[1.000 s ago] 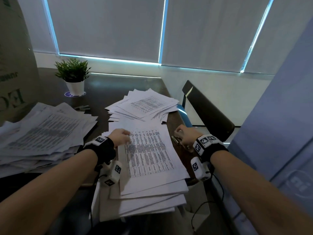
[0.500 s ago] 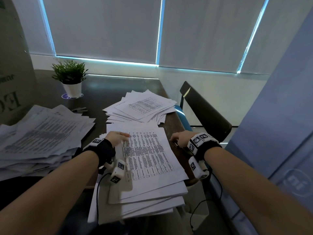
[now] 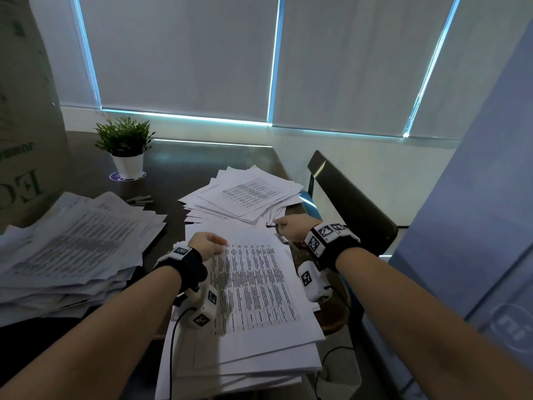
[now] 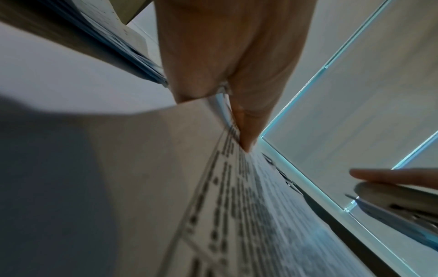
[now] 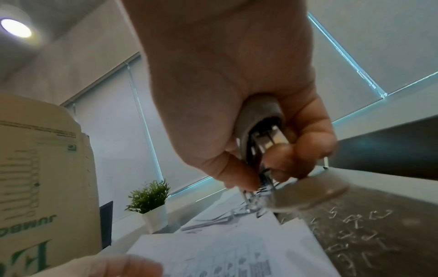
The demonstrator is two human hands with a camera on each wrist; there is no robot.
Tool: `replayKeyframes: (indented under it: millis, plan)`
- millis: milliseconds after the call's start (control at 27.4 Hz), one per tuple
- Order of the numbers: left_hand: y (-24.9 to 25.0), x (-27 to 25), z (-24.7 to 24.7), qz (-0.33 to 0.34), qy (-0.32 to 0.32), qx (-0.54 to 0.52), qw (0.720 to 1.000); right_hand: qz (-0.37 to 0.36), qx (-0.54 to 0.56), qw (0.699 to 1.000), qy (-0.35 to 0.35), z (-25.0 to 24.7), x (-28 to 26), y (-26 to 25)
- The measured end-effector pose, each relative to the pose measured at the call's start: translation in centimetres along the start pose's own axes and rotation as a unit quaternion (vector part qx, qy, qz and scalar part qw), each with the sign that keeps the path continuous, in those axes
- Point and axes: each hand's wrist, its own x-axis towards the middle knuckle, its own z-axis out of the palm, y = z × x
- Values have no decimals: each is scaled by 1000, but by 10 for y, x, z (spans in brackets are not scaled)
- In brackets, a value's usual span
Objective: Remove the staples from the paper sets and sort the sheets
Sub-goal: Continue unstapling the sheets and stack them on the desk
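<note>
Pinching the near paper set [image 3: 253, 287], white sheets of printed tables on the table [image 3: 173, 168], your left hand [image 3: 206, 243]; your right hand [image 3: 294, 229] grips a metal staple remover [image 5: 260, 131] at its far corner.

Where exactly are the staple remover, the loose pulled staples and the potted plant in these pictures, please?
staple remover [image 5: 260, 135]: right wrist view, its grey body inside the right hand.
loose pulled staples [image 5: 355, 234]: right wrist view, middle of the scatter on the dark table.
potted plant [image 3: 128, 166]: head view, its white pot.
</note>
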Motion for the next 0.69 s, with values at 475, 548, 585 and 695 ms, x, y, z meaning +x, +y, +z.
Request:
replayKeyframes:
  millis: [475, 548, 585, 695]
  plan:
    - [-5, 3, 9, -14, -19, -53, 998, -92, 32, 993, -69, 47, 19, -51]
    - [-3, 2, 9, -8, -32, -40, 999, -96, 33, 993, -55, 52, 24, -54]
    - [-2, 3, 9, -6, -38, -32, 999, -99, 36, 993, -47, 53, 27, -55]
    - [-1, 4, 9, -2, -45, -16, 999, -100, 29, 994, -37, 56, 37, -57]
